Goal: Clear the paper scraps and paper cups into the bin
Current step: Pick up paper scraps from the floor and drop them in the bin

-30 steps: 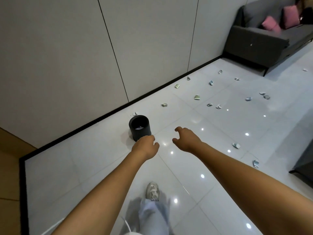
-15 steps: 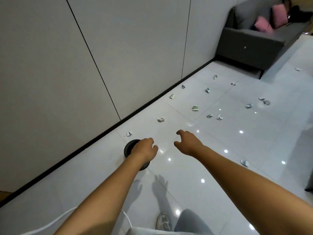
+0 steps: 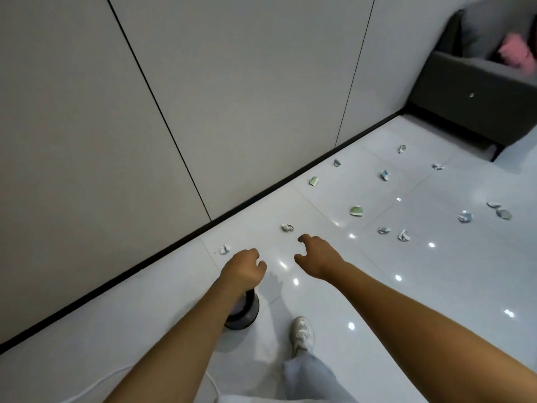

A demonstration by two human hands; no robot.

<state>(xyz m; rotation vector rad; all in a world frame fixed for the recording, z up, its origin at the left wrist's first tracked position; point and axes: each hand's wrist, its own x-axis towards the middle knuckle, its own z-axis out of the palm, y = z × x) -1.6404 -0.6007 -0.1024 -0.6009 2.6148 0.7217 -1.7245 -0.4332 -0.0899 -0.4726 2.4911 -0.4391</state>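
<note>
The black round bin stands on the white tiled floor, partly hidden under my left forearm. My left hand hovers just beyond it with fingers loosely curled, and nothing shows in it. My right hand reaches forward beside it, thumb and fingers spread, empty. A crumpled paper scrap lies just ahead of my right hand. Another scrap lies by the wall, ahead of my left hand. A flattened green paper cup lies farther right. Several more scraps, such as one at mid floor, are scattered toward the sofa.
A grey panelled wall with a black baseboard runs along the left. A dark grey sofa with a pink cushion stands at the far right. My white shoe is beside the bin. A white cable lies near the lower left.
I have stepped forward: the bin has slid from ahead of my hands to beneath my left forearm. The scraps and wall are closer. Both hands keep the same shape.
</note>
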